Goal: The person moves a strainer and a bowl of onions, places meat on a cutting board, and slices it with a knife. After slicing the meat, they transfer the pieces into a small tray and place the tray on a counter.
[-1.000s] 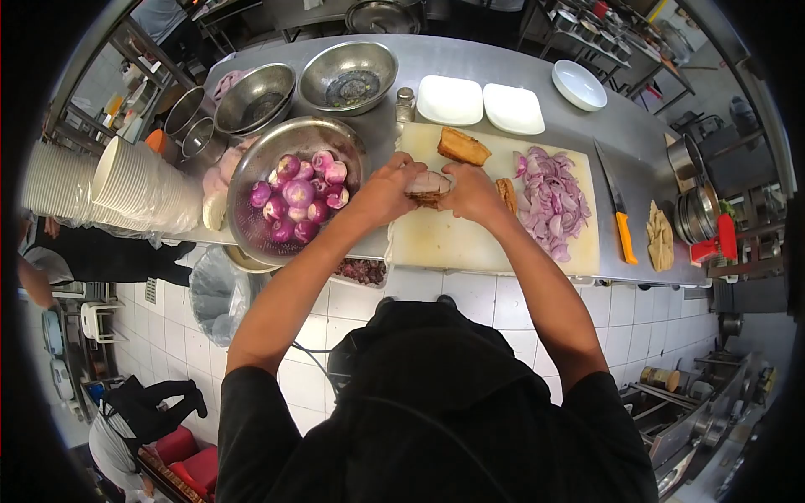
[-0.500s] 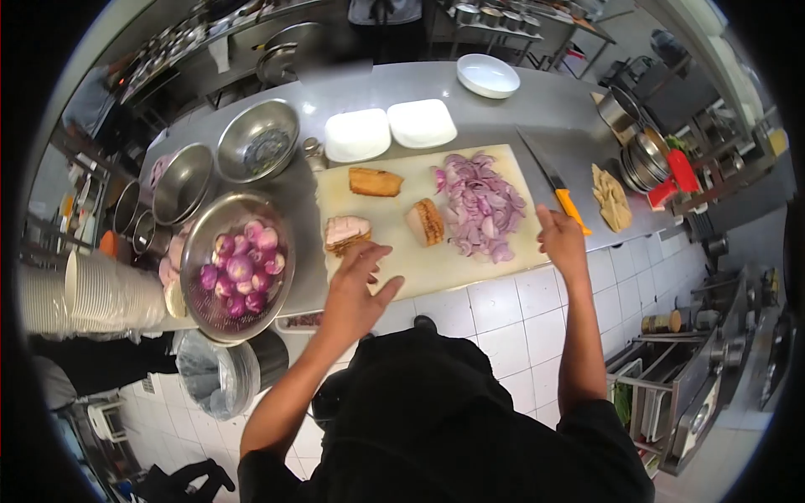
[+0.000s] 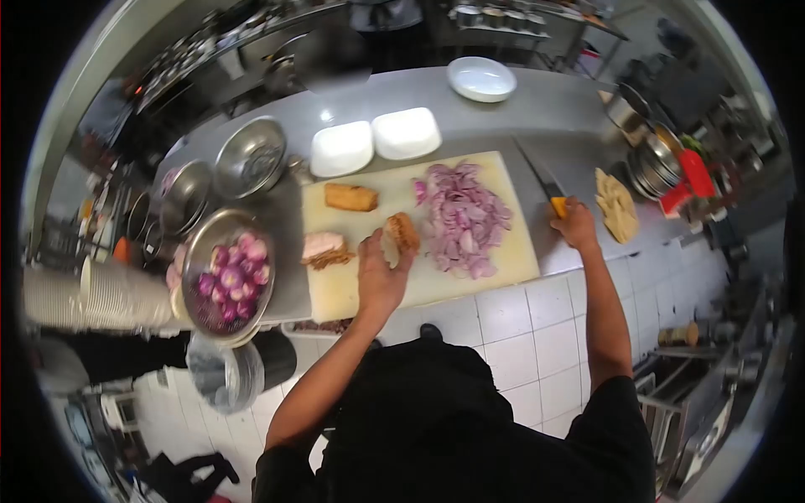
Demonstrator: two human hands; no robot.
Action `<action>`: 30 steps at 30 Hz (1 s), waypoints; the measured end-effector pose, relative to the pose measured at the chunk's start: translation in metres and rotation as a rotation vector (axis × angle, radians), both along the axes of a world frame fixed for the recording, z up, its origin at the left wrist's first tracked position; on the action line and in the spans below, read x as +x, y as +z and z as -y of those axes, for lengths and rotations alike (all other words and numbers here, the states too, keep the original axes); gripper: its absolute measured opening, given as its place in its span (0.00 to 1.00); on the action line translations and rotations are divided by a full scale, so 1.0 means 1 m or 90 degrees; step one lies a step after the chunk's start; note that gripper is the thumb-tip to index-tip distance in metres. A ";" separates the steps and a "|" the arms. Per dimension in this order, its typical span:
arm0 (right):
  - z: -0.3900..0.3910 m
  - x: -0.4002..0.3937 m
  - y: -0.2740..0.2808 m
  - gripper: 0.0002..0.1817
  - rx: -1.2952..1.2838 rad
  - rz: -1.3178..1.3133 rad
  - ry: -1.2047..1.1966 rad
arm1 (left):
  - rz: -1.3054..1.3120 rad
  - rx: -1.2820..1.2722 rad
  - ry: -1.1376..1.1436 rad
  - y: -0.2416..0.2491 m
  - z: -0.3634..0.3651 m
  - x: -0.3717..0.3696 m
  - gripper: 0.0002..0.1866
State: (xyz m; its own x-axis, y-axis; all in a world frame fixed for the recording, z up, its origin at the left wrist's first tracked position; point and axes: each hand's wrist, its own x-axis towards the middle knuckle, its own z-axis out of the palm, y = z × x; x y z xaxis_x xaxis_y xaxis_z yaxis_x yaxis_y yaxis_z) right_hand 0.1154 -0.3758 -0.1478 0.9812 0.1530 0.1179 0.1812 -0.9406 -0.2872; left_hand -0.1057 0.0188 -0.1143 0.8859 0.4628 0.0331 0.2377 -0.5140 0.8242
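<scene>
On the white cutting board (image 3: 352,289), my left hand (image 3: 382,277) has its fingers and thumb around the near end of a piece of pork belly (image 3: 404,230) with a browned side. My right hand (image 3: 577,226) is closed round the orange handle of a kitchen knife (image 3: 541,178), whose blade points away along the steel counter. A heap of sliced red onions (image 3: 468,220) lies just right of the pork belly piece. Further left on the board are a golden-brown block of pork (image 3: 350,198) and another cut piece with a pale top (image 3: 324,248).
Peeled red onions (image 3: 232,277) fill a steel colander (image 3: 194,293) at left. Behind the board stand two white dishes (image 3: 342,149), a white bowl (image 3: 481,79) and a steel bowl (image 3: 251,157). A beige cloth (image 3: 616,205) lies right of the knife.
My left hand has moved right, from beside the pale-topped piece to the middle pork belly piece. My right hand has closed on the knife handle. The view has shifted slightly.
</scene>
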 end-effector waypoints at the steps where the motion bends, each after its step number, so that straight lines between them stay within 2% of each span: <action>1: 0.002 0.011 -0.008 0.27 0.031 0.003 0.008 | -0.011 -0.003 0.007 -0.001 0.002 -0.001 0.38; 3: 0.003 0.026 -0.017 0.28 0.089 0.011 0.010 | -0.021 -0.012 0.030 -0.004 0.005 -0.004 0.39; 6: 0.003 0.032 -0.017 0.27 0.063 -0.013 -0.011 | -0.030 -0.025 0.042 -0.010 0.010 0.001 0.39; 9: 0.030 0.045 -0.052 0.28 0.171 0.019 0.017 | 0.015 -0.009 0.036 -0.008 0.022 -0.001 0.38; 10: 0.035 0.036 -0.050 0.28 0.213 -0.032 -0.003 | 0.042 0.087 0.025 -0.012 0.023 -0.006 0.35; 12: 0.025 -0.008 -0.001 0.25 0.315 -0.129 -0.079 | 0.082 0.078 -0.013 -0.003 0.021 -0.027 0.32; 13: -0.006 -0.050 0.051 0.22 0.375 -0.174 -0.140 | 0.101 0.073 -0.039 0.004 0.021 -0.037 0.30; 14: -0.024 -0.074 0.078 0.20 0.392 -0.161 -0.134 | 0.115 0.084 -0.058 0.007 0.018 -0.045 0.28; 16: -0.047 -0.114 0.111 0.15 0.422 -0.137 -0.134 | 0.123 0.082 -0.080 0.004 0.008 -0.049 0.29; 19: -0.066 -0.148 0.134 0.12 0.489 -0.272 -0.068 | 0.113 0.025 -0.066 0.002 0.002 -0.032 0.30; 20: -0.079 -0.160 0.144 0.10 0.488 -0.317 -0.075 | 0.107 -0.002 -0.056 0.003 0.001 -0.022 0.30; 22: -0.115 -0.184 0.167 0.09 0.457 -0.385 -0.075 | 0.116 0.047 -0.040 0.001 -0.002 -0.001 0.32; 25: -0.146 -0.203 0.191 0.16 0.311 -0.489 -0.036 | 0.113 0.048 -0.020 -0.004 -0.002 0.015 0.35; 28: -0.164 -0.211 0.200 0.17 0.194 -0.546 0.012 | 0.071 0.035 -0.014 -0.019 -0.007 0.025 0.35; 30: -0.164 -0.215 0.194 0.17 0.130 -0.511 0.064 | 0.066 0.044 -0.036 -0.027 -0.012 0.030 0.34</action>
